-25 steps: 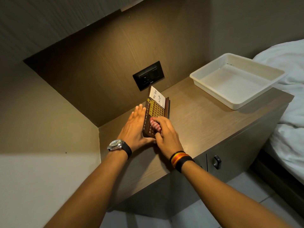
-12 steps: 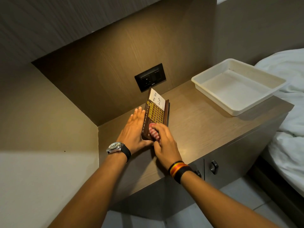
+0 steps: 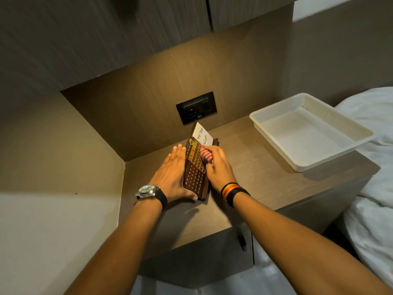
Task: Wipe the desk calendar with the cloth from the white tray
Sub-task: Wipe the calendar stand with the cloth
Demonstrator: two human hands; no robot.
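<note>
A brown wooden desk calendar [image 3: 194, 179] with yellow date tiles and a white "To Do List" note at its far end stands on the bedside cabinet top [image 3: 251, 167]. My left hand [image 3: 171, 174] lies flat against its left side, fingers extended, thumb hooked under its near end. My right hand [image 3: 218, 165] is closed around a bunched red-and-white striped cloth [image 3: 206, 155] and presses it on the calendar's upper face, over the yellow tiles. The white tray [image 3: 297, 160] sits at the right of the cabinet top with nothing in it.
A black wall socket plate [image 3: 196, 107] is on the wooden back panel just behind the calendar. A beige wall closes the left side. Cabinet doors with a dark handle [image 3: 242, 242] are below. White bedding [image 3: 374, 188] lies to the right.
My right hand has slid the cloth from the calendar's near end up toward its far end. The left hand stays against the calendar's side. The camera has shifted closer.
</note>
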